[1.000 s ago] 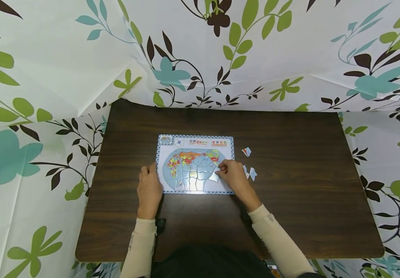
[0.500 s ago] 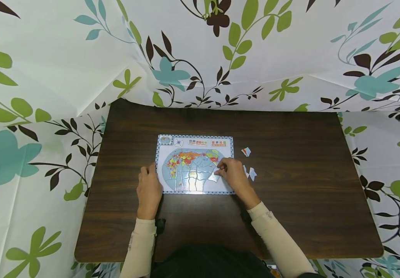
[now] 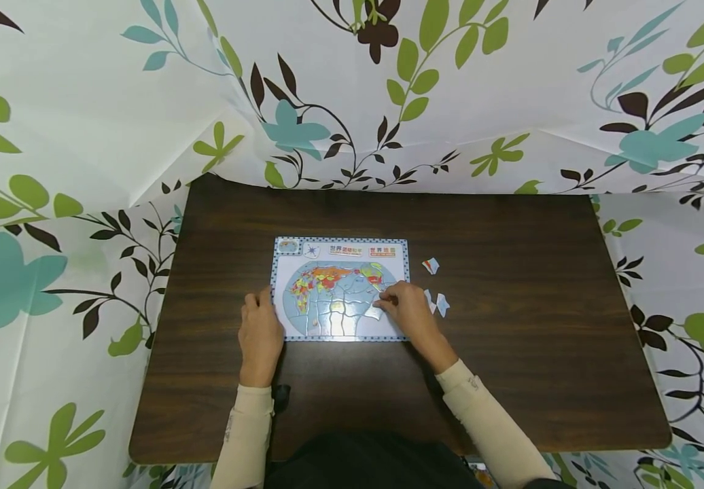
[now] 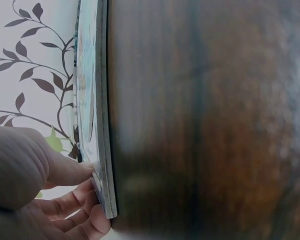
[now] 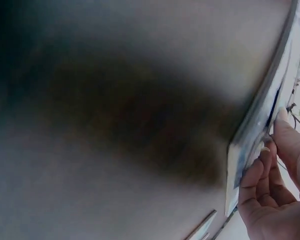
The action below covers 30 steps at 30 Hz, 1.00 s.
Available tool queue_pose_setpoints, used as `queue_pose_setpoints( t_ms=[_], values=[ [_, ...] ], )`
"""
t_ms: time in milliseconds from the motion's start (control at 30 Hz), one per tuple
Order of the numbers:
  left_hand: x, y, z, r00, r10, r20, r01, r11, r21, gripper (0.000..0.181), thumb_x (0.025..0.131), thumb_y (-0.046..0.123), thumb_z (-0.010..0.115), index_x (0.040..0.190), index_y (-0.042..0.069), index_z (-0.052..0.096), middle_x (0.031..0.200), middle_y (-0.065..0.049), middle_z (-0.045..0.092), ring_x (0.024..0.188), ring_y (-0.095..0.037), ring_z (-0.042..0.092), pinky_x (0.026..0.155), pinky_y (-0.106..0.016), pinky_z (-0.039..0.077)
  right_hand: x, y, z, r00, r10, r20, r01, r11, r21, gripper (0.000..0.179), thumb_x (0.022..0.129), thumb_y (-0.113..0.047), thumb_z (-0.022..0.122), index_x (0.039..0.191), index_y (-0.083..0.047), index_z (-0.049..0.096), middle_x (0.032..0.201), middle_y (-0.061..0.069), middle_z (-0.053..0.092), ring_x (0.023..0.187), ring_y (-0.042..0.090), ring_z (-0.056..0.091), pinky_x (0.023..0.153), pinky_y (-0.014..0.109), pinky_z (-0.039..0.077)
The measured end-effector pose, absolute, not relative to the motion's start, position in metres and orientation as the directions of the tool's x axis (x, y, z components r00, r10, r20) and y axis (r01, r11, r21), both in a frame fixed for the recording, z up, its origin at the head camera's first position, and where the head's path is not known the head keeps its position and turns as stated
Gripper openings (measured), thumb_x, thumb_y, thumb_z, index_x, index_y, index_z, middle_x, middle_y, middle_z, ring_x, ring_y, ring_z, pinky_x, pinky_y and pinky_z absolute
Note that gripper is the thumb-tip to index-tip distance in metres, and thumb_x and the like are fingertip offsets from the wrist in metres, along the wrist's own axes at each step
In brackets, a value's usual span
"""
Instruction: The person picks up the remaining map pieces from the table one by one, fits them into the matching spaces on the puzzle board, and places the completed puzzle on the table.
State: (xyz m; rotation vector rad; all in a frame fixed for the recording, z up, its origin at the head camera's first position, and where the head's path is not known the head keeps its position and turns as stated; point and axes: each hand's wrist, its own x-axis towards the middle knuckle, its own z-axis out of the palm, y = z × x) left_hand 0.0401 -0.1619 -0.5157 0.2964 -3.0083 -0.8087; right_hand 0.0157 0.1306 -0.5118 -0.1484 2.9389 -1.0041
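Note:
A world-map jigsaw puzzle lies flat on the table, its oval of blue sea and coloured land mostly filled. A bare white patch shows at the oval's right side. My left hand holds the board's left edge. In the left wrist view, the thumb lies on its border and the fingers curl against its side. Over the right part of the map, my right hand pinches a small puzzle piece, largely hidden by the fingers. The right wrist view shows thumb and bent fingers close together at the board.
Right of the board lie loose puzzle pieces: one with red on it and two pale ones, the outer beside the right hand. A small black object is by the left wrist. Leaf-patterned cloth hangs behind the dark wooden table.
The head view has shifted slightly, so the scene sits a little further left. Both hands keep nearly the same places on the board, and the loose pieces lie as before.

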Motion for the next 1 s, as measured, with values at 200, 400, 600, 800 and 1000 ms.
queue_pose_setpoints(
  t_ms=[200, 400, 600, 800, 1000],
  values=[
    [0.04, -0.162, -0.516, -0.983, -0.181, -0.036, -0.175, 0.853, 0.491, 0.036, 0.102, 0.008, 0.051, 0.137, 0.001, 0.052, 0.116, -0.026, 0.05, 0.103, -0.045, 0.054, 0.063, -0.059, 0.052, 0.017, 0.129, -0.512, -0.992, -0.123, 0.013, -0.107, 0.8, -0.591, 0.017, 0.08, -0.023, 0.084, 0.087, -0.008, 0.079, 0.081, 0.003, 0.069, 0.072, 0.014, 0.06, 0.065, 0.032, 0.053],
    [0.041, -0.162, -0.515, -0.983, -0.178, -0.04, -0.174, 0.849, 0.5, 0.034, 0.1, 0.006, 0.053, 0.134, 0.0, 0.053, 0.112, -0.026, 0.05, 0.098, -0.045, 0.054, 0.059, -0.057, 0.052, 0.01, 0.14, -0.505, -0.996, -0.094, 0.009, -0.079, 0.777, -0.625, 0.017, 0.084, -0.021, 0.081, 0.094, -0.008, 0.079, 0.088, 0.004, 0.071, 0.073, 0.014, 0.061, 0.064, 0.03, 0.052],
    [0.041, -0.163, -0.518, -0.981, -0.19, -0.04, -0.184, 0.847, 0.498, 0.033, 0.101, 0.006, 0.053, 0.133, 0.0, 0.054, 0.111, -0.025, 0.05, 0.098, -0.045, 0.054, 0.06, -0.058, 0.051, -0.001, 0.166, -0.491, -0.998, 0.013, 0.054, -0.026, 0.753, -0.657, 0.022, 0.088, -0.019, 0.077, 0.105, -0.005, 0.077, 0.088, 0.006, 0.07, 0.072, 0.016, 0.059, 0.062, 0.031, 0.049],
    [0.041, -0.163, -0.519, -0.982, -0.186, -0.038, -0.18, 0.846, 0.502, 0.034, 0.1, 0.007, 0.054, 0.133, 0.001, 0.054, 0.111, -0.025, 0.05, 0.099, -0.045, 0.054, 0.06, -0.059, 0.052, 0.003, 0.181, -0.49, -0.999, -0.036, 0.035, -0.05, 0.777, -0.627, 0.037, 0.084, -0.024, 0.081, 0.116, -0.006, 0.073, 0.101, 0.008, 0.068, 0.088, 0.024, 0.064, 0.074, 0.041, 0.054],
    [0.039, -0.163, -0.518, -0.981, -0.187, -0.046, -0.185, 0.847, 0.498, 0.035, 0.1, 0.006, 0.055, 0.134, 0.001, 0.053, 0.111, -0.024, 0.049, 0.1, -0.044, 0.053, 0.06, -0.058, 0.051, 0.024, 0.164, -0.512, -0.943, -0.325, 0.072, -0.319, 0.819, -0.476, 0.056, 0.076, -0.043, 0.084, 0.123, -0.015, 0.073, 0.113, 0.008, 0.064, 0.095, 0.024, 0.056, 0.077, 0.039, 0.047]
  ],
)
